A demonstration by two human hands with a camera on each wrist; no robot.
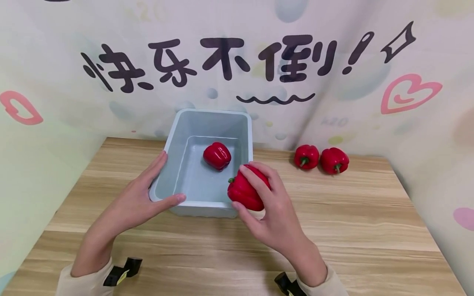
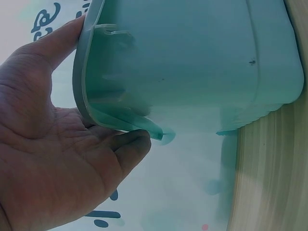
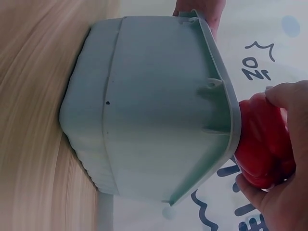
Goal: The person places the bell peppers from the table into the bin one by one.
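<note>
A light blue-grey plastic bin (image 1: 192, 185) stands on the table with one red bell pepper (image 1: 217, 156) lying inside. My left hand (image 1: 135, 201) grips its near-left corner; in the left wrist view the thumb lies over the rim (image 2: 81, 72) and fingertips curl beneath the lip. Above the bin's near-right corner, my right hand (image 1: 272, 209) holds another red bell pepper (image 1: 246, 191), its green stem pointing left. The right wrist view has this held pepper (image 3: 264, 139) right beside the bin's rim, between thumb and fingers; whether they touch is unclear.
Two more red bell peppers, one (image 1: 306, 157) beside the other (image 1: 334, 160), sit at the back right of the wood-grain table (image 1: 355, 230). Behind the bin hangs a printed cloth backdrop (image 1: 229, 94) with dark lettering, and cloth also borders both sides.
</note>
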